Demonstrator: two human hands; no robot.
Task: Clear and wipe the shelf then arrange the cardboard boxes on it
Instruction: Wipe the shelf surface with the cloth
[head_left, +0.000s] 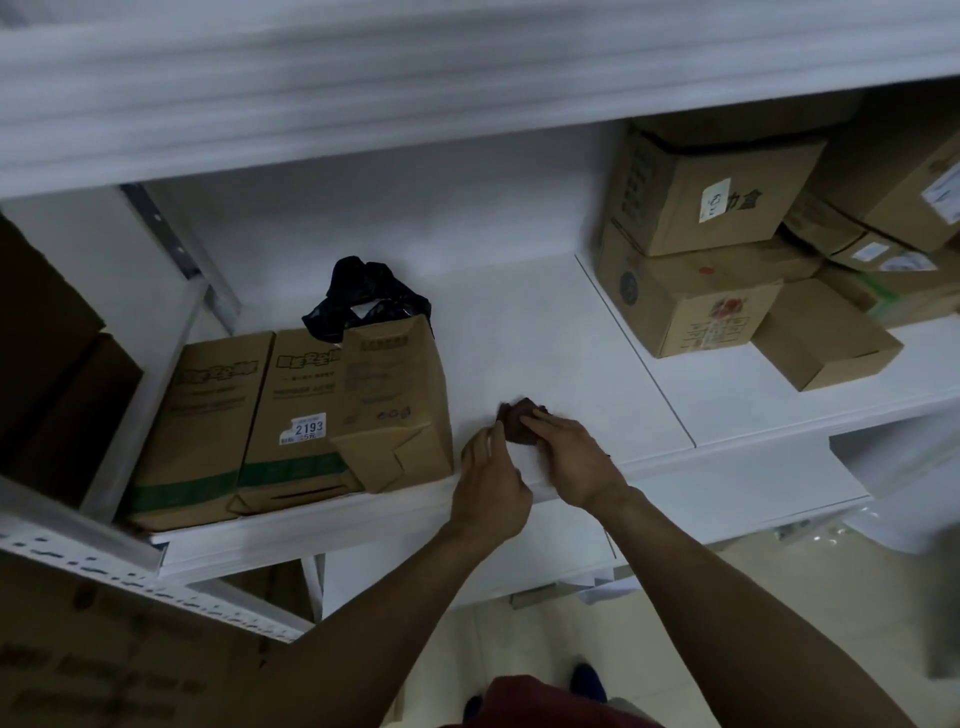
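Shelf (545, 338) centre frame, cloth (519, 425) on its front edge: left hand (488, 467) pinches it, right hand (571, 457) grips it. Risk: a wide swipe left could nudge box (395, 415) w/ bag (363, 291) off the lip.

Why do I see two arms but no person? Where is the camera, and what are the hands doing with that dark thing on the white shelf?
There is no machine here, only a person. The camera sits on the person's head and looks forward and down, so you see their arms as if through their own eyes. There is just this one picture.

The left hand and the right hand together hold a small dark cloth near the front edge of the white shelf. It is probably for wiping.

On the left of the shelf stand the printed boxes, with a black bag behind them. On the right sit the stacked boxes. The shelf behind the cloth is bare.
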